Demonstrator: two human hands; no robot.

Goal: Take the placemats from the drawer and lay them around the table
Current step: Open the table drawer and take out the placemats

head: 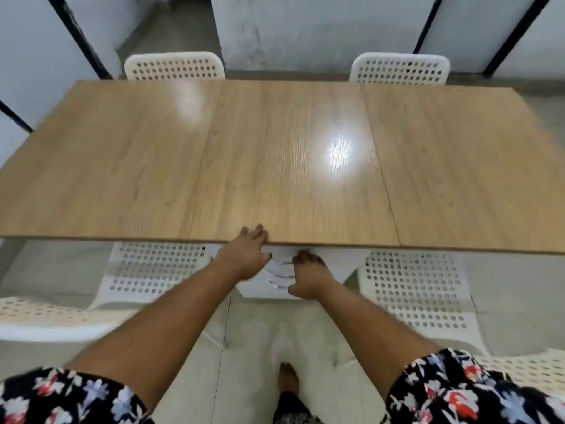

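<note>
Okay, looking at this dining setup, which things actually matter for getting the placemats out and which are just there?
Part of the job:
- long light wooden table
- white drawer unit with metal handles under the table's near edge
- left hand on the table edge
- right hand at the drawer front

Just there:
- white perforated plastic chairs

No placemats visible yet.

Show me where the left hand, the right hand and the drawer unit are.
left hand [244, 255], head view, on the back of the hand.
right hand [308, 278], head view, on the back of the hand.
drawer unit [260, 290], head view, on its white front.
</note>
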